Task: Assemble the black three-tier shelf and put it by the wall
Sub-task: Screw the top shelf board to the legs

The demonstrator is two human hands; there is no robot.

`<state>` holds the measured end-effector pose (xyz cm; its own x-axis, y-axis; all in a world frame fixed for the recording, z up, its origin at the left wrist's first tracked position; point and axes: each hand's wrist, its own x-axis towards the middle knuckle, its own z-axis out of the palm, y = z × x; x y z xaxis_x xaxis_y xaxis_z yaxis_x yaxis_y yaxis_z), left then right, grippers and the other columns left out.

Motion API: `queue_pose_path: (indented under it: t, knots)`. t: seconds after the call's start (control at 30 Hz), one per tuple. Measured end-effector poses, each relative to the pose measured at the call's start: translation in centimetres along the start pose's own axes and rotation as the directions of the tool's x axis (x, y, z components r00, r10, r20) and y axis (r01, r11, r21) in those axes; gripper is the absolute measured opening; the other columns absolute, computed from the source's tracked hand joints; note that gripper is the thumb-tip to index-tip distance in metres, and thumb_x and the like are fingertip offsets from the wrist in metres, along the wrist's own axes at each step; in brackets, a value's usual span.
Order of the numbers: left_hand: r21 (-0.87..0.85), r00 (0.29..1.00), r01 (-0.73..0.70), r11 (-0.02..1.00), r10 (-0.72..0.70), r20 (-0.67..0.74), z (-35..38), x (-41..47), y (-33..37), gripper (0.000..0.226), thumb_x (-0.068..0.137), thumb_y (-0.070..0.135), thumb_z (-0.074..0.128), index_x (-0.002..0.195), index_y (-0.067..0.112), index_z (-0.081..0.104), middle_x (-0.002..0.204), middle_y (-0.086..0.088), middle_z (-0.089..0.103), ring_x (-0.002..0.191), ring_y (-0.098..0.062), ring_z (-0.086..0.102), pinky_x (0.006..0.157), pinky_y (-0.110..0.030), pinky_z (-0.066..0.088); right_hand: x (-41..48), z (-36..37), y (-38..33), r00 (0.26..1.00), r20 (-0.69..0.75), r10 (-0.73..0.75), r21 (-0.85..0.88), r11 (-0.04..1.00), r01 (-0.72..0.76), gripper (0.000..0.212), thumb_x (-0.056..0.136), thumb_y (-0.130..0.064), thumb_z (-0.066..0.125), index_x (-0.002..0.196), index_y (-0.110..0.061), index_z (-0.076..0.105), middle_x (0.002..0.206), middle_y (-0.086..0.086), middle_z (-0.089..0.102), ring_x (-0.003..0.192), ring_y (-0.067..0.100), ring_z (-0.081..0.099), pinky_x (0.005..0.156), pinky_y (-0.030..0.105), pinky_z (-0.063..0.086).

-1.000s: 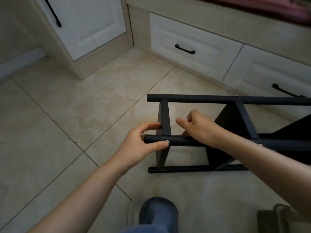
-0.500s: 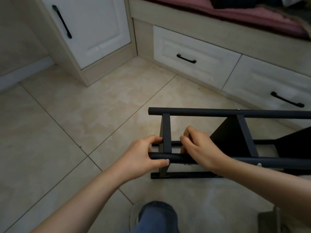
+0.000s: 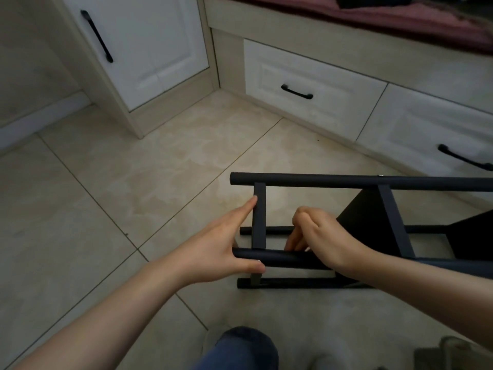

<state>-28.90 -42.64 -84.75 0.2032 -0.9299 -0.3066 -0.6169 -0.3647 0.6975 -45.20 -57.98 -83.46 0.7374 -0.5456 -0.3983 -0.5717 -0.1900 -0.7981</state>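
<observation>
Starting at the fingertips: the left hand point(image 3: 224, 247) has its fingers point(image 3: 248, 206) stretched straight and spread wide. The forefinger touches the flat crossbar point(image 3: 259, 220) and the thumb lies along the near tube point(image 3: 288, 259), so the tube's end sits in the fork of the hand, braced rather than clasped. The right hand point(image 3: 324, 233) is curled, its fingers point(image 3: 293, 243) bent down behind that same tube just beside the crossbar; whether they pinch a screw or only press the metal is hidden. Both hands are at one end of the shelf point(image 3: 346, 180), which lies on its side on the tiled floor point(image 3: 133, 182), near the white drawers point(image 3: 314, 84) and in front of the person's knee point(image 3: 240, 348). A black board point(image 3: 365, 209) shows between the tubes further right. It looks like a stiff frame of painted tubes, probably light enough for two hands but long and awkward, and the smooth round tubes may turn in a palm. I would take hold where a crossbar meets a tube, one hand toward each end, since a corner gives the fingers a stop. Joints not yet tight could rack if it is lifted by one tube alone.
</observation>
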Motion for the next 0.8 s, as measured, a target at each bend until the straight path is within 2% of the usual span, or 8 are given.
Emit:
queue_pose_path:
  t: [0.07,0.13,0.2,0.27,0.43,0.57,0.7,0.8]
  knots:
    - [0.126,0.999,-0.038,0.991,0.034,0.032,-0.4,0.2,0.0,0.114,0.07,0.072,0.074,0.15,0.063,-0.006,0.147,0.055,-0.009,0.138,0.003,0.034,0.101,-0.006,0.032,0.4,-0.5,0.3,0.998,0.042,0.038,0.064,0.997,-0.04,0.03,0.102,-0.021,0.033,0.088,-0.01,0.056,0.076,0.009,0.074,0.068,0.016,0.07,0.068,0.033,0.056]
    - [0.262,0.996,-0.083,0.961,0.077,0.034,-0.8,0.5,0.0,0.112,0.066,0.082,0.065,0.15,0.062,-0.007,0.151,0.047,-0.024,0.144,0.012,0.013,0.108,-0.012,0.024,0.7,-0.7,0.6,0.994,0.088,0.066,0.12,0.99,-0.076,0.028,0.103,-0.021,0.037,0.087,-0.014,0.058,0.075,0.005,0.075,0.069,0.015,0.071,0.065,0.029,0.052]
    - [0.383,0.986,-0.157,0.91,0.165,0.012,-1.1,0.8,-0.1,0.112,0.067,0.086,0.057,0.155,0.052,-0.003,0.156,0.037,-0.028,0.146,0.012,-0.006,0.114,-0.015,0.014,1.0,-0.8,0.9,0.993,0.106,0.051,0.169,0.983,-0.068,0.025,0.103,-0.02,0.044,0.087,-0.016,0.063,0.073,0.0,0.074,0.068,0.013,0.072,0.06,0.024,0.052]
    - [0.426,0.968,-0.235,0.874,0.25,0.021,-0.9,1.1,-0.3,0.109,0.074,0.083,0.055,0.159,0.039,0.003,0.161,0.031,-0.022,0.15,0.006,-0.016,0.119,-0.018,0.004,1.2,-0.7,1.1,0.993,0.12,0.016,0.18,0.983,-0.037,0.022,0.1,-0.019,0.053,0.087,-0.02,0.07,0.07,-0.003,0.073,0.067,0.01,0.072,0.056,0.017,0.053]
    - [0.327,0.936,-0.323,0.888,0.351,-0.03,-0.2,1.2,-1.0,0.087,0.084,0.069,0.061,0.157,0.035,0.027,0.166,0.026,0.007,0.155,-0.005,-0.006,0.125,-0.026,0.005,1.6,-0.8,1.1,0.987,0.159,0.039,0.164,0.984,-0.065,0.014,0.093,-0.019,0.065,0.088,-0.025,0.077,0.071,-0.005,0.074,0.07,0.006,0.071,0.065,0.016,0.057]
    - [0.203,0.915,-0.356,0.912,0.384,-0.125,1.0,1.2,-1.7,0.068,0.085,0.056,0.068,0.144,0.026,0.051,0.165,0.017,0.023,0.156,-0.012,0.007,0.125,-0.037,0.021,1.6,-1.0,0.8,0.969,0.228,0.092,0.207,0.968,-0.141,0.016,0.095,-0.024,0.061,0.093,-0.021,0.076,0.075,-0.003,0.075,0.068,0.005,0.069,0.069,0.022,0.058]
    - [0.137,0.908,-0.373,0.918,0.391,-0.152,1.5,1.3,-2.2,0.062,0.084,0.052,0.072,0.138,0.024,0.055,0.165,0.013,0.027,0.156,-0.016,0.01,0.123,-0.034,0.023,2.0,-1.5,0.6,0.941,0.308,0.139,0.24,0.946,-0.218,0.019,0.093,-0.03,0.063,0.093,-0.023,0.08,0.069,-0.004,0.067,0.067,0.006,0.063,0.076,0.026,0.055]
    - [0.143,0.903,-0.376,0.915,0.397,-0.163,1.5,1.3,-2.3,0.065,0.084,0.054,0.072,0.138,0.023,0.055,0.164,0.011,0.029,0.156,-0.017,0.012,0.124,-0.037,0.024,2.3,-1.6,0.5,0.918,0.353,0.181,0.246,0.929,-0.277,0.019,0.093,-0.029,0.063,0.093,-0.022,0.081,0.066,-0.003,0.063,0.065,0.006,0.06,0.072,0.026,0.052]
